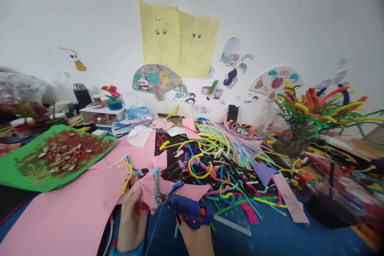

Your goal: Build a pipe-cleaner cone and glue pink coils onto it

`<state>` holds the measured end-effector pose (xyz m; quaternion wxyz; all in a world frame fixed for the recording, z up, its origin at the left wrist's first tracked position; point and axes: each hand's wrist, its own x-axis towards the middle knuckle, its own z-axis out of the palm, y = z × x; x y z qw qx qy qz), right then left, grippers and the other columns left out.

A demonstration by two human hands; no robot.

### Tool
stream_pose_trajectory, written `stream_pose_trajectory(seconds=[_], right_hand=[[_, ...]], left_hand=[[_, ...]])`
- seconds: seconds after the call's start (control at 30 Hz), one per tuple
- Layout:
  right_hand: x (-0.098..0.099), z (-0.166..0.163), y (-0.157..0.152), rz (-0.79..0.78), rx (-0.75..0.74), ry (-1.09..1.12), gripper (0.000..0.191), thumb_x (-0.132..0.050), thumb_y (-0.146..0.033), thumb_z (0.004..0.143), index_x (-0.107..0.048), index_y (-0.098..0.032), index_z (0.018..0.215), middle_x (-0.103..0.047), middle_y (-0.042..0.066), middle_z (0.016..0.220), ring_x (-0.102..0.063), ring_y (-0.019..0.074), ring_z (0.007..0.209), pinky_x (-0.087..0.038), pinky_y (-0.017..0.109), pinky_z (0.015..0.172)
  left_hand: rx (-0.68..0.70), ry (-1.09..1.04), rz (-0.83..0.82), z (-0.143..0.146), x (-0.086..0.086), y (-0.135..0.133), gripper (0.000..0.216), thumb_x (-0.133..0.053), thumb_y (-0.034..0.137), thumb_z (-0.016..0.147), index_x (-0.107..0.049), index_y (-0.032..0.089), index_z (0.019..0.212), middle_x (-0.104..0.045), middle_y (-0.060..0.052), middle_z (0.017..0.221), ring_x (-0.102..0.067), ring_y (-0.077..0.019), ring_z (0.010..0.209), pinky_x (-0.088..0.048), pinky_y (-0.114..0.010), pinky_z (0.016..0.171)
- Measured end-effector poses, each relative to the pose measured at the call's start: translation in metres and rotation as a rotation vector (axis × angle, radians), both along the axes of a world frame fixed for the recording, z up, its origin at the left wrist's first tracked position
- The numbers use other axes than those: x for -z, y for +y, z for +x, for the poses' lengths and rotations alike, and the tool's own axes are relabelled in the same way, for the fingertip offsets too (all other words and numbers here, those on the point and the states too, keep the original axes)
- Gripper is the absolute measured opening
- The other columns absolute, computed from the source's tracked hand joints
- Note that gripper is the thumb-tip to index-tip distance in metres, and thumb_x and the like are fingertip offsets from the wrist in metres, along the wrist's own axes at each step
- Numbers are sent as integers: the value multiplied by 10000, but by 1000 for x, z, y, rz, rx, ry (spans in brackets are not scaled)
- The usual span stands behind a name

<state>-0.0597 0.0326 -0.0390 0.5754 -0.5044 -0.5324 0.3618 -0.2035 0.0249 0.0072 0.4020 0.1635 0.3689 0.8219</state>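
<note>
My left hand (132,212) pinches a pink fuzzy piece (148,190) that looks made of pipe cleaners, with a light blue twisted edge on its right side. My right hand (196,238) is wrapped round the handle of a blue glue gun (187,208), whose small red light is lit. The gun's nozzle points left and lies at the blue edge of the pink piece; whether it touches cannot be made out. A translucent glue stick (232,225) sticks out of the gun's back end.
Loose pipe cleaners (231,144) in many colours cover the dark mat ahead. Pink paper (72,216) lies at left, beside a green sheet (27,164) bearing shells. A black round base (327,212) and a vase of pipe-cleaner flowers (312,116) stand at right. A phone (232,114) leans against the wall.
</note>
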Motion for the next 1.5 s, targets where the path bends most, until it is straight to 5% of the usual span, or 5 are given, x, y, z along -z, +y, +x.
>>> stream_pose_trajectory(seconds=[0.37,0.67,1.03,1.5], right_hand=[[3,-3,3,5,69,51,239,-718,-394,684,-683,-175,773,-773,123,790,-747,281,732,-615,307,663],[1,-2,5,67,-121,130,217,-729,-376,693,-704,-168,750,-750,60,669,-711,215,545,-602,233,516],[4,-5,-2,116,92,-114,260,-673,-424,732,-742,-180,789,-759,98,764,-733,275,704,-615,337,706],[3,-6,-1,166,22,-211,243,-587,-382,787,-765,-219,758,-767,80,736,-747,281,744,-601,348,778]], left_hand=[[-54,-34,-28,2,-2,0,284,-850,337,539,-719,163,720,-608,22,610,-516,-109,452,-416,-184,309],[-123,-70,-43,1,-2,1,256,-832,327,541,-714,160,696,-665,0,681,-528,-108,452,-399,-187,302],[-65,-94,-19,1,-3,1,279,-858,324,516,-706,157,681,-622,25,594,-514,-113,428,-406,-212,299],[-86,-185,-14,-4,5,3,257,-834,321,591,-752,171,783,-694,7,680,-599,-125,547,-489,-189,434]])
